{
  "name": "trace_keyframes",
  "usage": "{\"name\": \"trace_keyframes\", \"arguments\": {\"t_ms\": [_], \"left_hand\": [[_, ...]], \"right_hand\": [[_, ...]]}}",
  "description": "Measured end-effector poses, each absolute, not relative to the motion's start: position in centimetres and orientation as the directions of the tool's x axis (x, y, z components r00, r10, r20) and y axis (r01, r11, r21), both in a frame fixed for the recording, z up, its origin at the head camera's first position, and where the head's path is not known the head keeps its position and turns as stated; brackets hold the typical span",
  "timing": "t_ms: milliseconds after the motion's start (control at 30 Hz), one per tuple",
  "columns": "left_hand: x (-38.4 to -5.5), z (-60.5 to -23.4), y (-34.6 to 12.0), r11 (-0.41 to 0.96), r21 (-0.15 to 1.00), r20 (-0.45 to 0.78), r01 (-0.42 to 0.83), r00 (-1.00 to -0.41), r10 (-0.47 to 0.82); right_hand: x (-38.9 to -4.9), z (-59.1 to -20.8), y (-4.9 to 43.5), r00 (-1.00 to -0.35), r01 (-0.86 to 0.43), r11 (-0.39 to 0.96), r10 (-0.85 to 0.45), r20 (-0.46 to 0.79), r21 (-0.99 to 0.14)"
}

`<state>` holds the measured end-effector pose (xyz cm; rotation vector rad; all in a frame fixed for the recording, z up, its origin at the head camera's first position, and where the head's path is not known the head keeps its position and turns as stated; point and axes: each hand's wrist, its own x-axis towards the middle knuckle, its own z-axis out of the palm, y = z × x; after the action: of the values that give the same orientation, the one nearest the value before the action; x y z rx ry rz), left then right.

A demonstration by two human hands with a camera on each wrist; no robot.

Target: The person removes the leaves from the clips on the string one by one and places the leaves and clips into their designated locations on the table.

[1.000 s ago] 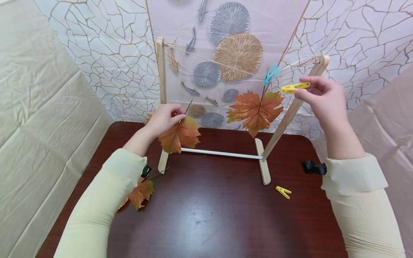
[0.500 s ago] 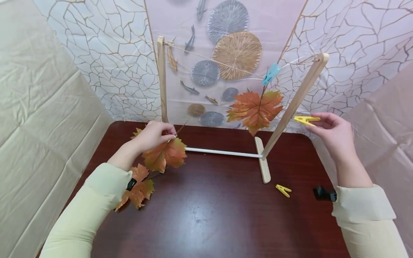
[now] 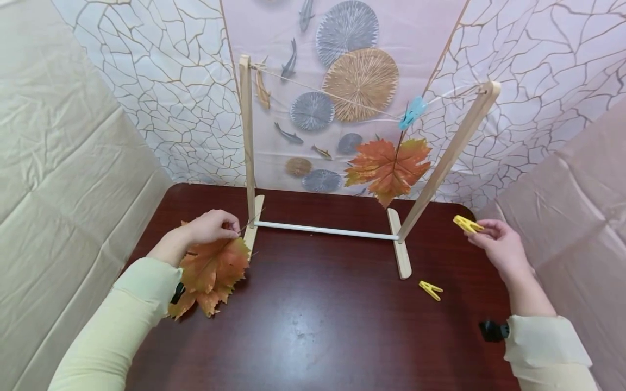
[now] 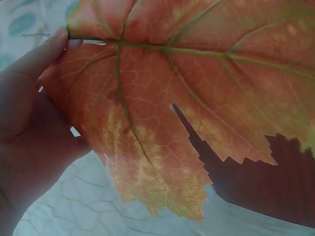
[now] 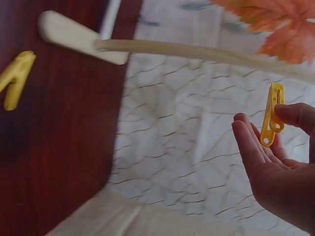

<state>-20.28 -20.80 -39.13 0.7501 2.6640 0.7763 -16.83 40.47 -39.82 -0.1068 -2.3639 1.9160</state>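
Loose clothespin (image 3: 427, 287) right of rack (image 3: 326, 231)

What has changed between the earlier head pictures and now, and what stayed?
The left hand moved left and down in view, its leaf now partly hiding the lower leaf. The right hand moved down with its yellow peg. Neither let go. Blue peg, hanging leaf, stand and table peg stayed.

Pale glare on the tabletop (image 3: 303, 320), dim wrist views.
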Motion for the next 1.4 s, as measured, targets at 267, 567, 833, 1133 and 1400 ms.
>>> {"name": "trace_keyframes", "arguments": {"t_ms": [267, 567, 833, 1133, 1400], "left_hand": [[-20.5, -41.6, -22.8, 0.738, 0.584, -0.214, 0.338, -0.813, 0.542], [-19.8, -44.5, -23.3, 0.852, 0.448, -0.23, 0.269, -0.887, 0.401], [-19.0, -47.7, -23.5, 0.888, 0.394, -0.079, 0.237, -0.954, 0.29], [-18.4, -51.0, -22.9, 0.818, 0.549, -0.002, 0.173, -0.978, 0.208], [-18.2, -52.3, -22.8, 0.779, 0.616, 0.008, 0.119, -0.989, 0.145]], "right_hand": [[-15.8, -43.8, 41.0, -0.97, 0.187, 0.442, 0.223, -0.095, -0.877], [-13.6, -44.9, 39.1, -0.936, 0.33, 0.514, 0.289, -0.202, -0.792], [-13.5, -47.8, 39.3, -0.903, 0.409, 0.584, 0.369, -0.219, -0.701], [-13.5, -50.5, 39.4, -0.866, 0.487, 0.587, 0.42, -0.27, -0.647], [-13.5, -51.5, 39.2, -0.847, 0.524, 0.578, 0.432, -0.31, -0.625]]}}
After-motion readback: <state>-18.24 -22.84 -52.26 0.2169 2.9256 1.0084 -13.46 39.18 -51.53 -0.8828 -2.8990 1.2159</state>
